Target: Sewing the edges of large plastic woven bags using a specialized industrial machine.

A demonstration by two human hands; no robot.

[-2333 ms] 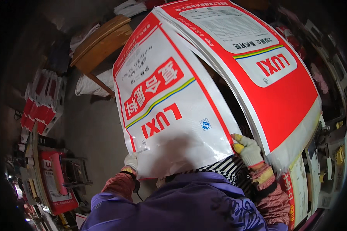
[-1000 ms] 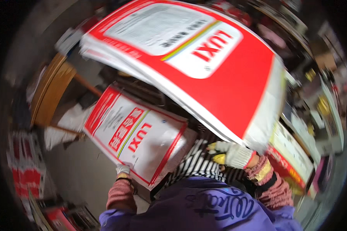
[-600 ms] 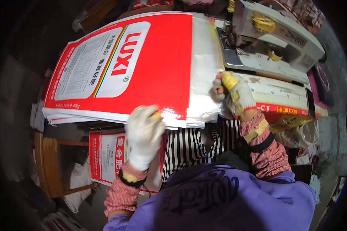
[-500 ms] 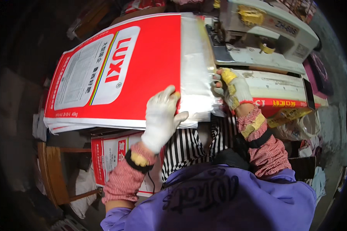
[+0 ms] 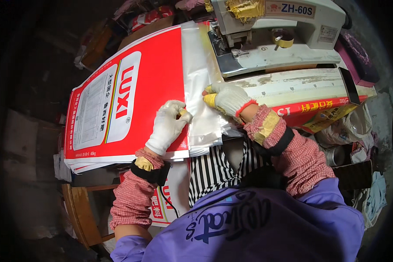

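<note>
A stack of flat red and white printed sacks (image 5: 161, 65) lies in front of me, with clear plastic liners (image 5: 201, 124) sticking out along its right edge. My left hand (image 5: 167, 126), in a white knit glove, rests at the border between red sack and liner, its fingers curled in and closed on the top sack's edge. On the liner, a little to the right, is my right hand (image 5: 229, 99), gloved with yellow tape round the fingers. Its fingertips are pressed together on the film; the thumb is mostly hidden.
A white industrial sewing machine (image 5: 275, 39) stands at the far right, a tape roll (image 5: 284, 38) on its bed. Nearer me, a worn white ledge (image 5: 292, 87) has red printed material along its front. A wooden frame (image 5: 79, 209) stands at lower left; a purple box (image 5: 358, 59) is far right.
My right hand has moved left from the liners' outer edge onto the film. My left hand's fingers have curled in at the sack's edge. The view has shifted a little.
</note>
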